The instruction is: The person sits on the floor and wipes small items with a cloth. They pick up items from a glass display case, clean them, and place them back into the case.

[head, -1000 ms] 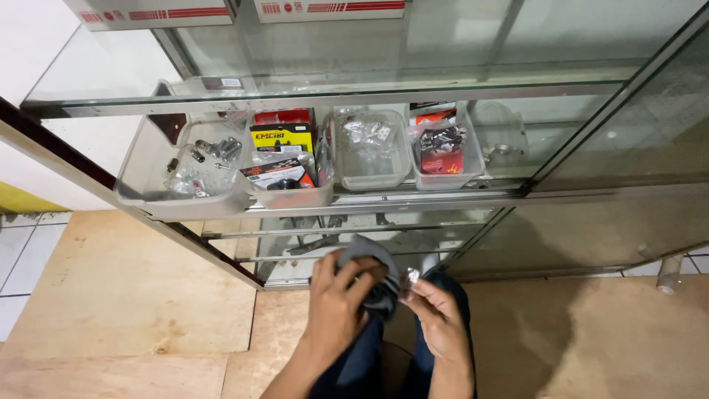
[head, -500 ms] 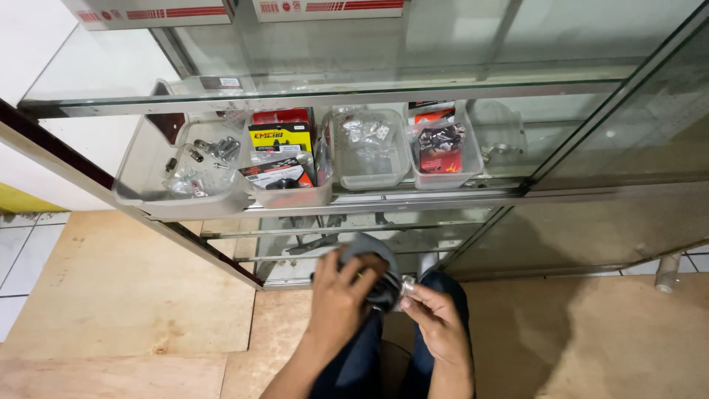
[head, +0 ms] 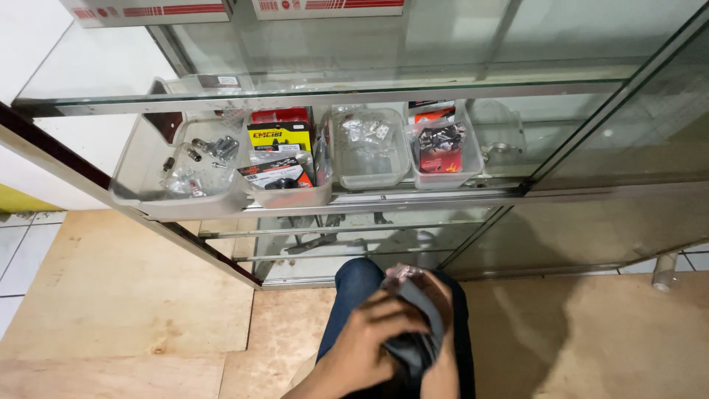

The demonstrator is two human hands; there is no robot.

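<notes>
Left hand [head: 369, 336]: I see it wrapped over the front of a dark rubbery piece [head: 419, 325], fingers curled and pressing it, so it is closed on that piece.
Right hand [head: 436, 295]: mostly hidden behind the piece; I read it as gripping the far side, fingers folded round the edge. Only knuckles show.
Dark rubbery piece: held between both hands, low over my lap, just above the knee in blue denim [head: 354, 284]. It looks matte, grey-black and bendy, folded over itself, which I judge is why both hands clamp it.
Small shiny bit [head: 402, 272]: at the top of the piece, by the right fingertips; too small to tell what it is.
Glass cabinet [head: 458, 89]: well ahead of the hands, metal-framed, smooth clear shelves.
Clear plastic tubs [head: 369, 151]: up and ahead of both hands on the shelf, side by side, holding bagged metal parts and red-and-yellow packets, sorted so each kind stays apart.
Plywood floor [head: 111, 295]: left of the left hand, pale, rough-grained.
</notes>
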